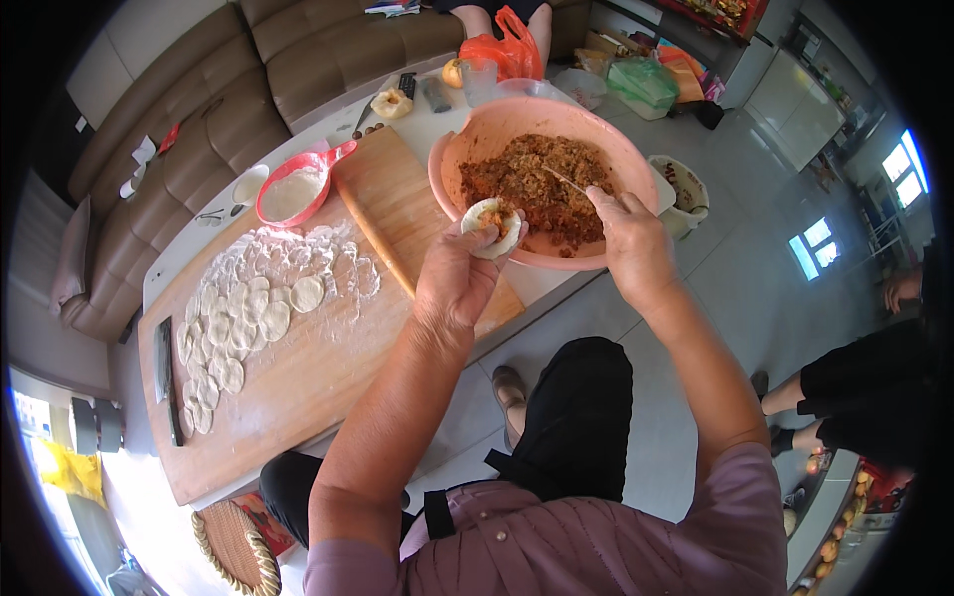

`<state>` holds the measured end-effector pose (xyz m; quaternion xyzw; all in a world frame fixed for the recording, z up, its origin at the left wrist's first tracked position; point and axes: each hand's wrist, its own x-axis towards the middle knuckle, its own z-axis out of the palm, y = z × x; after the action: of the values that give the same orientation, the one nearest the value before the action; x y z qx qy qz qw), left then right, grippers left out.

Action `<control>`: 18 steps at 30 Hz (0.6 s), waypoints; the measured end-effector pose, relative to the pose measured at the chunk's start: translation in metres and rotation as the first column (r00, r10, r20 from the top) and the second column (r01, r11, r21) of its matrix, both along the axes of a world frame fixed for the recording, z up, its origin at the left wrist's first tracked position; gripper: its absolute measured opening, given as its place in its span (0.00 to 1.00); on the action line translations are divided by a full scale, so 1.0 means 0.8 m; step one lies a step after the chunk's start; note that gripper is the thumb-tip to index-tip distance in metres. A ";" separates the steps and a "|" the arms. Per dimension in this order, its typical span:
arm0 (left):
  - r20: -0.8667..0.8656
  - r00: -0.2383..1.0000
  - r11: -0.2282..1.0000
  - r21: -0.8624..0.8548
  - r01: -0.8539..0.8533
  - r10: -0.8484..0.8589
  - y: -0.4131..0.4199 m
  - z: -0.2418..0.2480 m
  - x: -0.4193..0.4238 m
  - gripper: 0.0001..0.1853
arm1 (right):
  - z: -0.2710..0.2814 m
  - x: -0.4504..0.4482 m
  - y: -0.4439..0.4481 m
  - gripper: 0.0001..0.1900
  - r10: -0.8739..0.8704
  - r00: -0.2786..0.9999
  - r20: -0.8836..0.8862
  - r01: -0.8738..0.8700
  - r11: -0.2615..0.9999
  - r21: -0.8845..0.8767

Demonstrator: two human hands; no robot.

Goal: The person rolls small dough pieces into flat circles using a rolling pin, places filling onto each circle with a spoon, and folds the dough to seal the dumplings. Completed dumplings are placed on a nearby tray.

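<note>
In my left hand point(460, 279) lies a round dough wrapper point(488, 246) with a small heap of minced filling point(495, 217) on it. My right hand point(633, 242) grips a thin metal utensil point(564, 178), its far end at the brown filling point(548, 175) in a large pink plastic basin point(447, 167). Whether it is a spoon or a spatula I cannot tell. Both hands are at the basin's near rim. Several flat dough wrappers point(306, 294) overlap on a floured wooden board point(313, 402) to the left. A wooden rolling pin point(376, 242) rests on the board beside my left forearm.
A pink sieve point(326, 182) of flour stands at the board's far edge. A cleaver point(165, 380) lies at its left end. Below the table, a woven tray point(231, 540) bears shaped dumplings. A bin point(680, 195) stands right of the basin. Another person's legs point(842, 387) are at right.
</note>
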<state>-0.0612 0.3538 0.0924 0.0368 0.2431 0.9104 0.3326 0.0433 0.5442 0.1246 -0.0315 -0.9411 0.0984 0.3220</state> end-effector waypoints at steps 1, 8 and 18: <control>0.011 1.000 1.000 -0.008 -0.002 0.002 0.002 0.001 0.001 0.20 | -0.001 -0.001 0.003 0.19 0.073 0.996 -0.042 -0.076 0.995 -0.061; -0.015 1.000 1.000 0.014 0.000 0.001 0.003 -0.007 -0.001 0.23 | 0.007 0.027 -0.048 0.20 0.248 0.967 0.054 -0.228 0.941 -0.249; 0.006 1.000 1.000 -0.017 0.009 -0.009 0.005 -0.004 0.000 0.20 | 0.003 -0.002 0.004 0.16 -0.042 0.993 0.108 0.053 0.994 -0.095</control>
<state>-0.0615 0.3575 0.0892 0.0322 0.2497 0.9070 0.3377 0.0415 0.5474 0.1266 -0.0748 -0.9499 0.1347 0.2721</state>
